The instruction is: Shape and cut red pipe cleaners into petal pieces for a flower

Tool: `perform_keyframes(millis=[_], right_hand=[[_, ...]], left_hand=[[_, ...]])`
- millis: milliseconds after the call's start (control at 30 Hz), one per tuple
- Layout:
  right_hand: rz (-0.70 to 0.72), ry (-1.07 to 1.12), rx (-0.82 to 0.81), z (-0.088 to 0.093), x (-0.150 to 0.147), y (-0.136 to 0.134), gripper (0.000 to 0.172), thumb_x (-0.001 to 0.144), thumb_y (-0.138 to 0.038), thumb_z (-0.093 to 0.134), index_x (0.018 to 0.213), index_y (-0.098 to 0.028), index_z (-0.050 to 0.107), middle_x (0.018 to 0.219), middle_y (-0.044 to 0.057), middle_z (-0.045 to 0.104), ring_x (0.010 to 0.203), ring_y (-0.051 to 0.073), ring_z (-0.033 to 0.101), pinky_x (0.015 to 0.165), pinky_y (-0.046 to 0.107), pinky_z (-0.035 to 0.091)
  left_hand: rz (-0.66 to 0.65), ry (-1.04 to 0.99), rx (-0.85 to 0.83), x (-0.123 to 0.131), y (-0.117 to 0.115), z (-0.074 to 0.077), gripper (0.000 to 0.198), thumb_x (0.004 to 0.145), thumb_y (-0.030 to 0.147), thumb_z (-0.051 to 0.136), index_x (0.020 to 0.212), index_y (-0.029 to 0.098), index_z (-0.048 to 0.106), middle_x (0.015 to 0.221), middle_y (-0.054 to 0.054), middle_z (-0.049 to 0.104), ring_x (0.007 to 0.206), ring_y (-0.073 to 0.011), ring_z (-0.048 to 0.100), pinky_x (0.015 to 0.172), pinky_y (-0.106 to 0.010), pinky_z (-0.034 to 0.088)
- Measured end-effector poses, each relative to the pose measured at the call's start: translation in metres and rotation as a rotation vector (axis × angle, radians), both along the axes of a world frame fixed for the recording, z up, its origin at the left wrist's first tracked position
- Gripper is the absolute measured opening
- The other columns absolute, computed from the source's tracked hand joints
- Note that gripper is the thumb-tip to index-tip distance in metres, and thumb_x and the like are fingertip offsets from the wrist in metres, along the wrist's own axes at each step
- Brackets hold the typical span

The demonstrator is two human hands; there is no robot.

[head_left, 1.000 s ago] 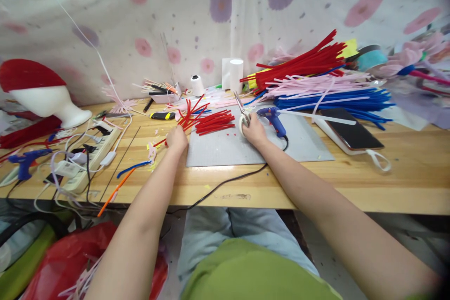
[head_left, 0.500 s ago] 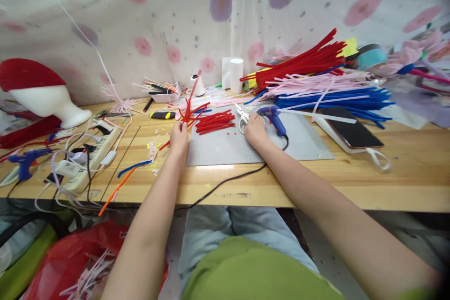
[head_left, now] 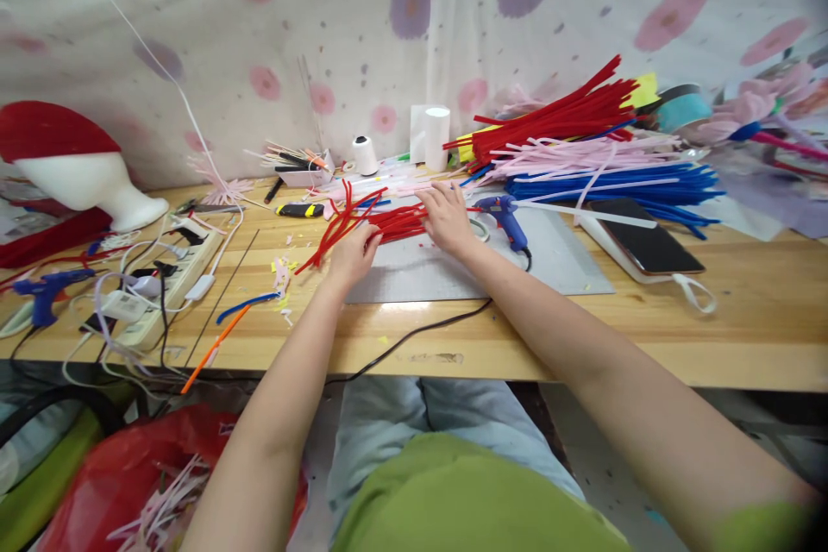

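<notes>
Short cut red pipe cleaners [head_left: 404,224] lie in a bundle on the grey board [head_left: 401,280], between my two hands. My left hand [head_left: 354,254] is closed at the bundle's left end, with fingers and thumb bent round the ends there. Over the right end reaches my right hand [head_left: 448,217], its fingers stretched out and slightly apart, touching the pieces. Partly hidden behind that hand are the scissors, of which a pale handle loop [head_left: 480,230] shows. Longer, bent red pipe cleaners [head_left: 333,228] lie loosely beyond my left hand.
A blue glue gun [head_left: 508,220] rests on the board's right side, its cord crossing the table. Bundles of red [head_left: 556,121], pink and blue pipe cleaners [head_left: 614,185] lie behind, near a phone [head_left: 637,233]. At left are a power strip [head_left: 172,285] and a foam head [head_left: 84,181].
My right hand has let go of the scissors and moved left onto the short red pieces. My left hand has moved right, and the red pipe cleaner it held up is no longer raised.
</notes>
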State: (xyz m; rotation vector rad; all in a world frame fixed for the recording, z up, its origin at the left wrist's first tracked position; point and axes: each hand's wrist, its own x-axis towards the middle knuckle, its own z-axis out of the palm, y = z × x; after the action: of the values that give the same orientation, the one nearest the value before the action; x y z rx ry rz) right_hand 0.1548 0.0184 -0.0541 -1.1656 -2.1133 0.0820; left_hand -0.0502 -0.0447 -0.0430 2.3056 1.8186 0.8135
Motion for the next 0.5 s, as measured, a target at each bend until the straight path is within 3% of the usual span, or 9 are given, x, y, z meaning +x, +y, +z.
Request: perform_keyframes(millis=[67,167,233,333,500], right_hand=[[0.046,0.105,-0.117,0.011,-0.004,0.008,0.022,0.079,-0.015,0.043,0.094,-0.016,0.059,0.104,0.012,0.059,0.112,0.025,0.043,0.101,0.045,0.024],[0.074,0.505,-0.362,0.03,-0.013,0.015,0.021,0.084,-0.018,0.037,0.079,-0.018,0.057,0.089,0.008,0.061,0.092,0.019,0.054,0.09,0.038,0.038],[0.133,0.805,-0.639,0.042,-0.021,0.014,0.023,0.087,-0.019,0.035,0.077,-0.017,0.055,0.082,0.005,0.062,0.079,0.014,0.057,0.079,0.032,0.044],[0.304,1.077,-1.006,0.053,-0.032,0.007,0.02,0.087,-0.016,0.037,0.076,-0.015,0.055,0.075,0.005,0.063,0.072,0.011,0.059,0.072,0.027,0.048],[0.508,1.302,-1.212,0.051,-0.041,-0.001,0.02,0.087,-0.012,0.034,0.084,-0.014,0.054,0.074,0.005,0.064,0.072,0.012,0.061,0.07,0.028,0.051]], left_hand=[[0.02,-0.049,-0.014,-0.003,-0.001,-0.001,0.03,0.086,0.036,0.039,0.104,0.02,0.056,0.099,-0.006,0.063,0.09,-0.0171,0.057,0.076,-0.026,0.041],[0.055,-0.186,-0.05,-0.003,0.003,-0.004,0.03,0.087,0.035,0.036,0.101,0.019,0.056,0.094,-0.006,0.063,0.087,-0.0163,0.057,0.075,-0.027,0.043],[0.077,-0.374,-0.125,0.001,0.006,-0.006,0.031,0.088,0.034,0.033,0.096,0.017,0.058,0.091,-0.006,0.063,0.083,-0.0149,0.057,0.073,-0.027,0.044],[0.083,-0.762,-0.362,0.015,0.01,-0.007,0.029,0.088,0.028,0.033,0.088,0.014,0.059,0.087,-0.007,0.063,0.075,-0.0119,0.058,0.071,-0.026,0.047],[-0.166,-1.262,-0.775,0.038,0.005,0.004,0.019,0.086,0.02,0.042,0.091,0.012,0.058,0.089,-0.01,0.065,0.081,-0.0143,0.063,0.084,-0.035,0.047]])
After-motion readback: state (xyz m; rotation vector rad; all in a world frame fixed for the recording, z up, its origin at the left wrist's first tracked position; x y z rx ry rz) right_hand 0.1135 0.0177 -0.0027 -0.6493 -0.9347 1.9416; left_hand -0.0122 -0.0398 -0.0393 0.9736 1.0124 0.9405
